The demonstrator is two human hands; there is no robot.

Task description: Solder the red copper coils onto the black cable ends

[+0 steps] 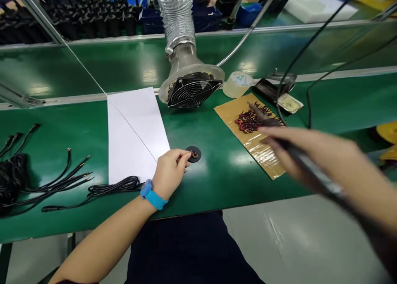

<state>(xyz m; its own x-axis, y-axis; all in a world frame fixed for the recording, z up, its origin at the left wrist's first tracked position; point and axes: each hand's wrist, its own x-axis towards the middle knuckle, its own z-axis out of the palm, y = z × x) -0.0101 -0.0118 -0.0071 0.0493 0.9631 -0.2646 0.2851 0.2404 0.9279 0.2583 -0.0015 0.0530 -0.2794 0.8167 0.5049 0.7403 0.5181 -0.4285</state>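
My left hand (171, 170), with a blue band on its wrist, is closed in a pinch at the left edge of a round black disc (198, 157). On that disc lies a small wire-wound ring coil (194, 154), partly behind the fingertips. A thin solder wire (133, 130) runs down from the upper left into the left hand. My right hand (288, 151), smeared by motion, is wrapped round a soldering iron (305, 162). Its tip hangs over a pile of small red and black coils (248, 122) on a tan taped board (263, 153).
White paper (132, 122) lies left of the disc. Black cables (56, 189) and a coiled cable (114, 188) are at the left. A fume-extractor hood (192, 83) hangs low in the middle. Behind are a tape roll (237, 84) and a soldering-iron stand (269, 89); black cords hang right.
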